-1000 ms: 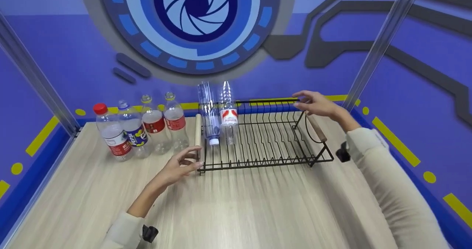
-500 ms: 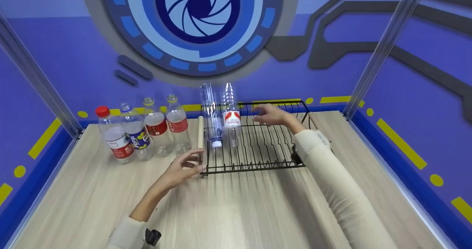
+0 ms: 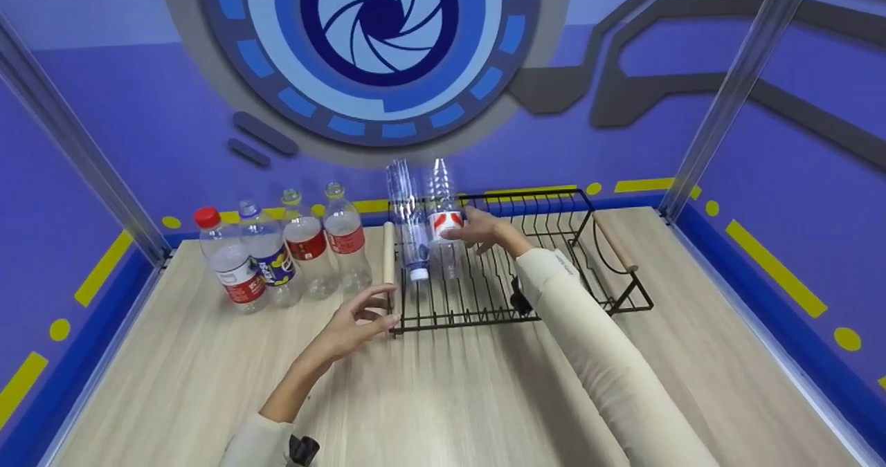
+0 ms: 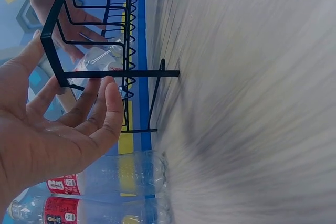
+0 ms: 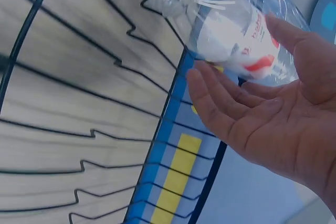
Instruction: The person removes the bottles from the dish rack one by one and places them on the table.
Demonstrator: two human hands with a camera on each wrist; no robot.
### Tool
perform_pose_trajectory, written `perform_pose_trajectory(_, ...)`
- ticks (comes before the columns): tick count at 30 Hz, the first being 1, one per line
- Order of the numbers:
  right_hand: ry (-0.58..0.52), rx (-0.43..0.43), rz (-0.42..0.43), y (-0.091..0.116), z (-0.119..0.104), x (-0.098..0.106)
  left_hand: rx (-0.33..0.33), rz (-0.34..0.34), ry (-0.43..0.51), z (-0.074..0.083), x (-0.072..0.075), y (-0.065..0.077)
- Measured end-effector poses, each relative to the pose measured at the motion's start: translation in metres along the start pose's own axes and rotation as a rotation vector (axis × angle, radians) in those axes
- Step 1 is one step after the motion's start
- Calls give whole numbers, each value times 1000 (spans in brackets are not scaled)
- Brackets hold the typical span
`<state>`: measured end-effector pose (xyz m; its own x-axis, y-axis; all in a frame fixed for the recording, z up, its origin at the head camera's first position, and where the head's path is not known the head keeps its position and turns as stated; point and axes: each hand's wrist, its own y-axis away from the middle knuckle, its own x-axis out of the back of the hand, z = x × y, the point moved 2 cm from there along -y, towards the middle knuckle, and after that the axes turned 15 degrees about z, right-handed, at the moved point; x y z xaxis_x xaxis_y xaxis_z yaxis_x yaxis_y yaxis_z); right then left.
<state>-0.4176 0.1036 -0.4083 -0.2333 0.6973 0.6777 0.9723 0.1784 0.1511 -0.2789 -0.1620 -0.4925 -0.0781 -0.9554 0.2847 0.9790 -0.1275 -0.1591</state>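
Lightly, the left hand point(image 3: 353, 323) touched the wire rack point(image 3: 465, 325) with spread fingers, while the right hand point(image 3: 493, 232), thumb parted from fingers, met the red-and-white-labelled bottle point(image 3: 443, 222)

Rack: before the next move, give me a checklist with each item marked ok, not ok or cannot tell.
1. Rack standing on the table: ok.
2. Left hand at the rack's near left corner: ok, thumb and fingers at the frame.
3. Right hand at the red-white bottle: ok, beside its label.
4. Firm grip on that bottle: cannot tell; the thumb is by the label, but full finger contact is unclear.
5. Red-white bottle capped: not ok, its neck looks bare.
6. Gap between it and the white-capped bottle: cannot tell; they lie side by side, very close.
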Motion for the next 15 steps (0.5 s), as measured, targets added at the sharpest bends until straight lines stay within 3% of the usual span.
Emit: perform_pose_trajectory(15,-213,-199,-70,-4,-6,-18,26,-18,22,0,1,2)
